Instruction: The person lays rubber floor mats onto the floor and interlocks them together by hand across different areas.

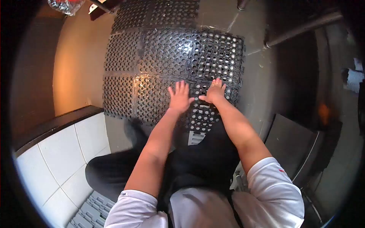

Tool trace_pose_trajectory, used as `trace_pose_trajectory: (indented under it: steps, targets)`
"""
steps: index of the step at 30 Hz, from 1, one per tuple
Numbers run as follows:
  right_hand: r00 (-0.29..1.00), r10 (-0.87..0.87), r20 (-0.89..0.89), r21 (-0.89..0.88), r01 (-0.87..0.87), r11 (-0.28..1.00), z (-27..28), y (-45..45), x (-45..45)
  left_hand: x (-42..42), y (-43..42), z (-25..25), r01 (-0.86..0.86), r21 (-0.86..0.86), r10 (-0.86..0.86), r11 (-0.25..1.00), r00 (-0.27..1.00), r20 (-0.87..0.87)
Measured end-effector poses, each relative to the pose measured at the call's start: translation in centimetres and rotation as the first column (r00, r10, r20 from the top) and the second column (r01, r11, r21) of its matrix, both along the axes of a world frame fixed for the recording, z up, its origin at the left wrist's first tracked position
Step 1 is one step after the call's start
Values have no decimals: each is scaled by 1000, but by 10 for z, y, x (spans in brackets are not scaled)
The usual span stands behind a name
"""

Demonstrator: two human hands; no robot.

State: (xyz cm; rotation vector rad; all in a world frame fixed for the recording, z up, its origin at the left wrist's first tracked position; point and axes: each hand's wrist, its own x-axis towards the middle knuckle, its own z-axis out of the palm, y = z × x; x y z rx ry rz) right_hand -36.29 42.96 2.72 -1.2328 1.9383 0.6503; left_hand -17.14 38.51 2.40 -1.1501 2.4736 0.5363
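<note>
Below me a black rubber floor mat (163, 51), made of joined tiles full of round holes, covers the floor. My left hand (180, 98) lies on or just over it, palm down, fingers spread. To its right, my right hand (216, 92) is also palm down on the mat, with its fingers stretched forward. Both hands are near a seam between tiles, and neither holds anything. Pale floor shows through the holes of the right-hand tiles. The near edge of the mat is partly hidden by my legs.
A white tiled ledge (61, 152) with a dark top edge stands at left. Grey slatted plastic (91, 212) lies at lower left. Metal pipes (304, 30) cross the upper right. A dark panel (292, 146) leans at right. A plastic bag (66, 5) is at top left.
</note>
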Motion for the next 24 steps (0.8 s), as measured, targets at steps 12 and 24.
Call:
trace_pose_trajectory:
  steps: [12, 24]
  targets:
    - [995, 87, 50, -322, -66, 945, -33, 29, 21, -50, -39, -18, 336, 21, -331, 942, 913, 240]
    - [941, -337, 32, -277, 333, 901, 0, 31, -29, -51, -66, 1, 370, 192, -400, 909, 905, 148]
